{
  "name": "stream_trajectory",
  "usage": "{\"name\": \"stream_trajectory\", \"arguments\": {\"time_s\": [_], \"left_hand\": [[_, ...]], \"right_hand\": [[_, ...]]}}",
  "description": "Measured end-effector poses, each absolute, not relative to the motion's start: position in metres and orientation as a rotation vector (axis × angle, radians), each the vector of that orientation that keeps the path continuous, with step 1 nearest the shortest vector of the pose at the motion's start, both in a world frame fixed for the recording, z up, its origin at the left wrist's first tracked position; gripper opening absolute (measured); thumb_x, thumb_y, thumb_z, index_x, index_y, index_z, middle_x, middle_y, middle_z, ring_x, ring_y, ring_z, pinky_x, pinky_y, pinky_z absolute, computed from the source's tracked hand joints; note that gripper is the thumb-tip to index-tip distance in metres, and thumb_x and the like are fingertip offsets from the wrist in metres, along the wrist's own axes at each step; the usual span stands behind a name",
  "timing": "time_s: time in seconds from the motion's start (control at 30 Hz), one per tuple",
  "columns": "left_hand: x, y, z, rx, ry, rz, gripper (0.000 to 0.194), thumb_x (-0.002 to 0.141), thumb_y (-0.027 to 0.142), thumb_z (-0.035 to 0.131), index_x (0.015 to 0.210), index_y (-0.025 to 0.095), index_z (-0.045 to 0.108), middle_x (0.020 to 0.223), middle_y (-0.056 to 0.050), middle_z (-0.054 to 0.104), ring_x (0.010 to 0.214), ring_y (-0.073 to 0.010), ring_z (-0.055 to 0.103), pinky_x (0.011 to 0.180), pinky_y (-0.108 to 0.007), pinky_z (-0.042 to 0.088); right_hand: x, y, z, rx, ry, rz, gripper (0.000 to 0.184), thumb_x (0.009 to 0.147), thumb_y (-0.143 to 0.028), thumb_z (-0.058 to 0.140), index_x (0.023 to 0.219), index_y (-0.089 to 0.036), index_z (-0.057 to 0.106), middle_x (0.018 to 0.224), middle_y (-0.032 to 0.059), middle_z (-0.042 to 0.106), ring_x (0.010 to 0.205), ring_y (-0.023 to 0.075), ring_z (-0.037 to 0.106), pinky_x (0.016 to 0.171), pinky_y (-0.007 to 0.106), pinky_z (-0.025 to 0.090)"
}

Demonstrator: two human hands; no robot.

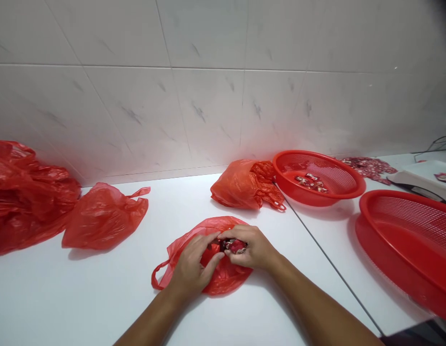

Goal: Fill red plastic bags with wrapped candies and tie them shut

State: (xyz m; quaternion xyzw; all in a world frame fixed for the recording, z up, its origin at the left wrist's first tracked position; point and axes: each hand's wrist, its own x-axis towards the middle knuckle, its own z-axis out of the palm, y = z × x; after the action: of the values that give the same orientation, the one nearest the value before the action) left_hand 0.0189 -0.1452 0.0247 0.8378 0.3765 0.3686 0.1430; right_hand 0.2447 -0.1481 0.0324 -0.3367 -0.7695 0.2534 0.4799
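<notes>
No legible text anywhere, the print on the small red-and-white wrappers (235,246) too tiny to read.

The left hand (192,264) can pass on the white worktop (179,206) toward the red plastic bag (103,216); the right hand (253,247) meets the orange bag (240,185) ahead and the red basket (368,199) at right.

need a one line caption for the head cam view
Right hand grips red-wrapped packets at the mouth of a red plastic bag, left hand at its edge, on a white counter
</notes>
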Motion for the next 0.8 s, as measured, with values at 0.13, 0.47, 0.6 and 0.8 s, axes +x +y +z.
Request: {"name": "stream_trajectory", "arguments": {"time_s": [0.13,0.47,0.6,0.8], "left_hand": [[0.021,-0.147,0.029,2.445,1.046,1.213,0.032,0.1,0.021,0.06,0.131,0.026,0.062,0.113,-0.004,0.076,0.099,-0.0212,0.073,0.087,-0.037,0.061],[0.014,-0.141,0.035,2.484,1.297,1.269,0.028,0.096,0.014,0.05,0.118,0.023,0.065,0.095,-0.003,0.071,0.086,-0.0218,0.066,0.078,-0.039,0.055],[0.017,-0.136,0.03,2.626,1.453,1.023,0.025,0.094,0.018,0.051,0.108,0.022,0.071,0.103,-0.008,0.07,0.094,-0.0272,0.066,0.083,-0.046,0.055],[0.019,-0.141,0.025,2.615,1.413,1.052,0.03,0.093,0.013,0.05,0.113,0.022,0.071,0.111,-0.008,0.069,0.102,-0.0268,0.065,0.091,-0.046,0.055]], "right_hand": [[0.243,-0.149,0.031,-0.812,-1.851,0.571,0.053,0.077,-0.017,0.071,0.128,-0.029,0.073,0.097,0.0014,0.08,0.081,0.0194,0.071,0.079,0.034,0.059],[0.25,-0.152,0.036,-0.978,-1.601,0.278,0.028,0.084,-0.026,0.074,0.112,-0.024,0.075,0.093,0.0043,0.079,0.081,0.0203,0.073,0.078,0.035,0.061],[0.253,-0.161,0.046,-0.998,-1.411,0.079,0.025,0.084,-0.022,0.075,0.108,-0.026,0.071,0.096,0.0064,0.078,0.085,0.0234,0.074,0.08,0.039,0.062],[0.226,-0.21,0.06,-0.511,-1.642,0.284,0.031,0.084,-0.022,0.08,0.112,-0.029,0.067,0.1,0.0068,0.08,0.085,0.0229,0.076,0.081,0.04,0.063]]}}
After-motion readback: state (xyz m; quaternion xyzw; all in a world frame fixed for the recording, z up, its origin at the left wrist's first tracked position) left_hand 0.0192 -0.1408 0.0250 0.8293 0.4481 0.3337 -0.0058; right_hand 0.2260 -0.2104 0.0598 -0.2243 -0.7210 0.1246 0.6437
